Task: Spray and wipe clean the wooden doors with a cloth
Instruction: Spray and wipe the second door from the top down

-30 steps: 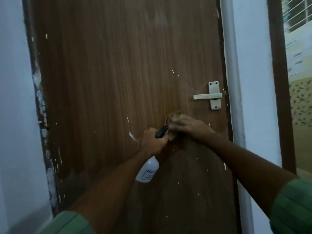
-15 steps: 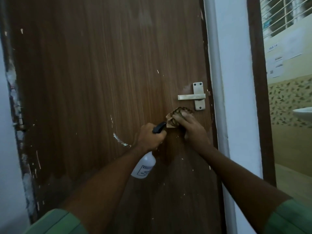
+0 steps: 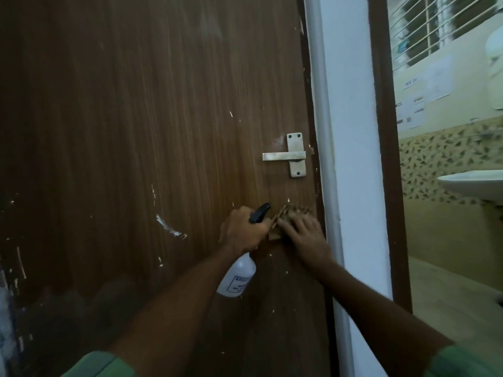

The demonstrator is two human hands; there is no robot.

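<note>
Lower centre of frame: our right hand (image 3: 303,238), fingers flat, presses cloth (image 3: 283,214) against wooden door (image 3: 163,131), below latch (image 3: 295,155). Our left hand (image 3: 242,232) grips neck of spray bottle (image 3: 237,278), nozzle up. We judge cloth soft, light, best bunched under palm; bottle light, slick plastic, safest held at neck.

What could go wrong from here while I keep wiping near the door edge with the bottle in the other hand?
1. The right hand presses the cloth right beside the door's edge and the white frame; fingers could get pinched if the door shifts.
2. The left hand grips the spray bottle with its nozzle close to the cloth; an accidental squeeze might spray the wiping hand.
3. Wiping upward could snag the cloth on the metal latch.
</note>
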